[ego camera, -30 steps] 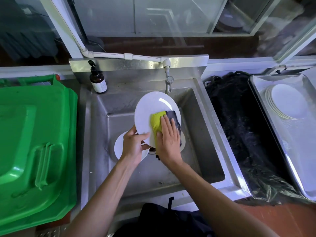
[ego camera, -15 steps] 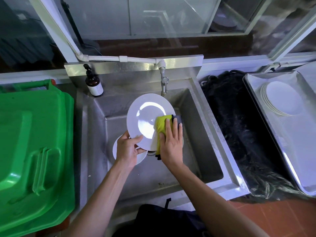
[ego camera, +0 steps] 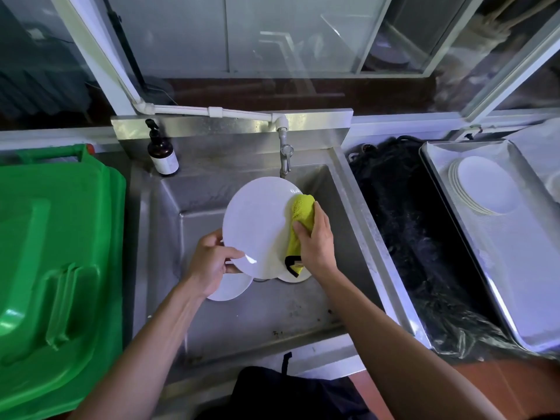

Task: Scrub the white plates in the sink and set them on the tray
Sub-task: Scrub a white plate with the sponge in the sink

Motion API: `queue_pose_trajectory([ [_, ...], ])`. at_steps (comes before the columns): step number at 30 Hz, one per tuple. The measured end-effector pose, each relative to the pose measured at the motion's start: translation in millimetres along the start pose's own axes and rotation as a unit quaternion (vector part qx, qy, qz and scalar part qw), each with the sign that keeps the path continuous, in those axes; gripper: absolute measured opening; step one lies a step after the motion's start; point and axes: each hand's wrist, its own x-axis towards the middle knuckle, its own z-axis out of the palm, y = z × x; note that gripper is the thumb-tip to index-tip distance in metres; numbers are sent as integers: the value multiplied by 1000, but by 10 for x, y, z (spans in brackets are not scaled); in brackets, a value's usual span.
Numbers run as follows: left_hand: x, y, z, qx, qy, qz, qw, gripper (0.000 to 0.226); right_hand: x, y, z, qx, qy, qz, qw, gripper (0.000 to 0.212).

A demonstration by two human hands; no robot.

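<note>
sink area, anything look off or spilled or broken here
Nothing stands out. The left hand holds the white plate tilted over the sink, the right hand grips the yellow cloth against its rim, and clean plates sit stacked on the tray.

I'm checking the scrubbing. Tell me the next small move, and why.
Probably draw the yellow cloth back across the plate. The right hand grips it at the plate's right rim, the left hand holds the lower left edge over the sink, and most of the face lies uncovered.

Glass window panes (ego camera: 288, 34) in white frames behind, reddish tiled floor (ego camera: 500, 377) below.
</note>
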Motion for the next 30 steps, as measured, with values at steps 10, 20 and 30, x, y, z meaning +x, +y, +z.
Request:
queue_pose_trajectory([
  [10,101,281,-211,158,-56,-12,986,33,7,87,-123,-16,-43,-29,999,68],
  [20,162,463,-104,319,-94,30,943,60,77,74,-208,-72,-62,-122,988,62],
  [30,247,497,-9,388,-117,73,911,89,148,-224,-239,-178,-71,-244,951,52],
])
